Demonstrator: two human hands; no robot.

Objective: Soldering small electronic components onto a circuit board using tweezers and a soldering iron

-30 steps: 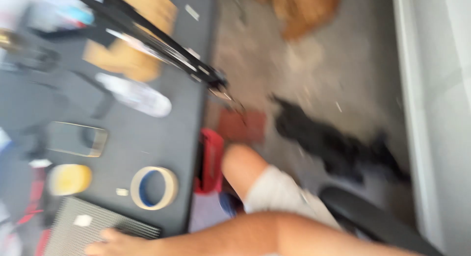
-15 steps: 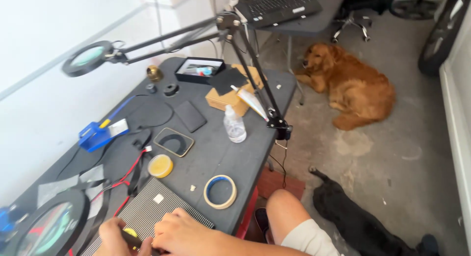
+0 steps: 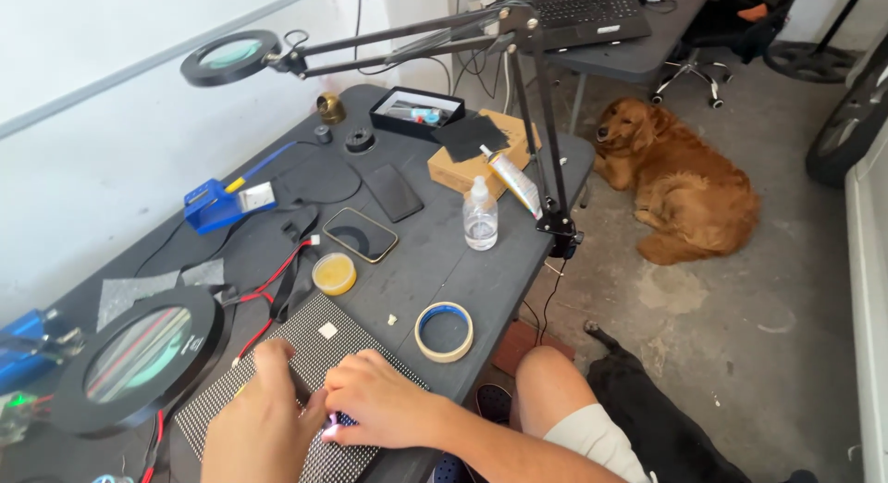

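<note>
Right hand (image 3: 375, 404) lies curled, knuckles up, on the dotted LED matrix panel (image 3: 305, 349), fingertips bunched at a small glowing point at the panel's near edge; whether they pinch a tool, I cannot tell. Left hand (image 3: 259, 423) rests flat beside it at 9 o'clock, fingers loosely together, steadying the panel.

Panel position: on the black table (image 3: 444, 261), directly in front of me, near the table's front edge.

Surroundings: tape roll (image 3: 444, 332) at 2 o'clock from my right hand, just beside the panel. Yellow tin (image 3: 334, 273) at 12 o'clock. Clear bottle (image 3: 480, 215) farther off at 1 o'clock. Round magnifier (image 3: 139, 358) at 9 o'clock.

Step in hand, by my judgement: fine work on one spot of the panel. What that calls for: the left hand holding firm, the right making only small fingertip movements, clear of the red leads (image 3: 273, 284).
</note>
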